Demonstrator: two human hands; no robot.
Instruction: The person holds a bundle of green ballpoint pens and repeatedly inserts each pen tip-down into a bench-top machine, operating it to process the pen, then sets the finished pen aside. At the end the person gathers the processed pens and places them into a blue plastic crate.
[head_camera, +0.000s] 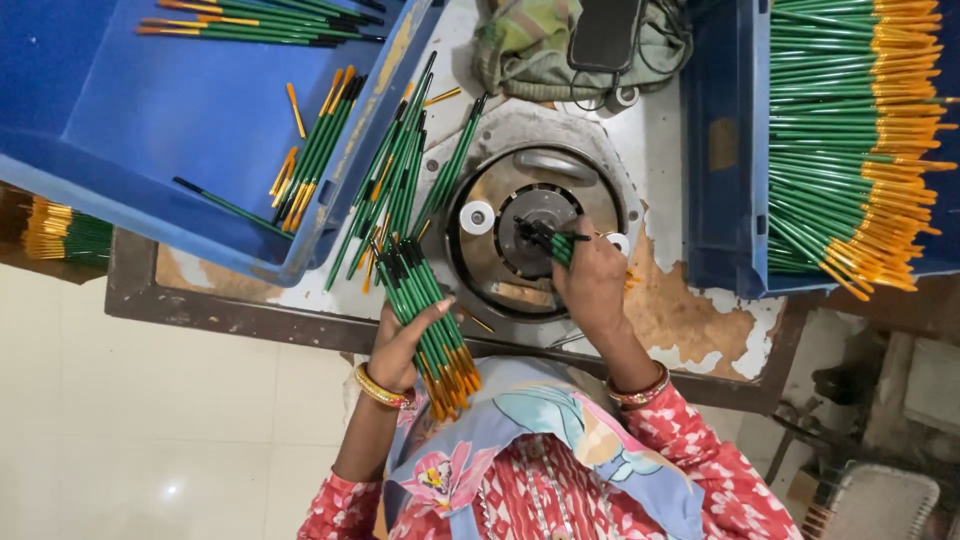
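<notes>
The left hand (398, 345), fingers clenched, grasps a bundle of green sticks (425, 325) with orange tips at the near edge of the worktop (690, 320). The right hand (590, 285) pinches a few green sticks (560, 245) against the round metal fixture (530, 225) at the worktop's centre; contact appears likely but is partly hidden. Blue crates (150, 120) of more sticks occupy both far corners.

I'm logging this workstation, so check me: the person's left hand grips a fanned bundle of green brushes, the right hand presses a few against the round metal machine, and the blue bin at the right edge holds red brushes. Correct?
Not quite. The head view shows the blue bin at the right edge holds green brushes with orange ends, not red ones. The rest stands: the left hand grips a fanned bundle of green brushes, and the right hand presses a few against the round metal machine.
</notes>
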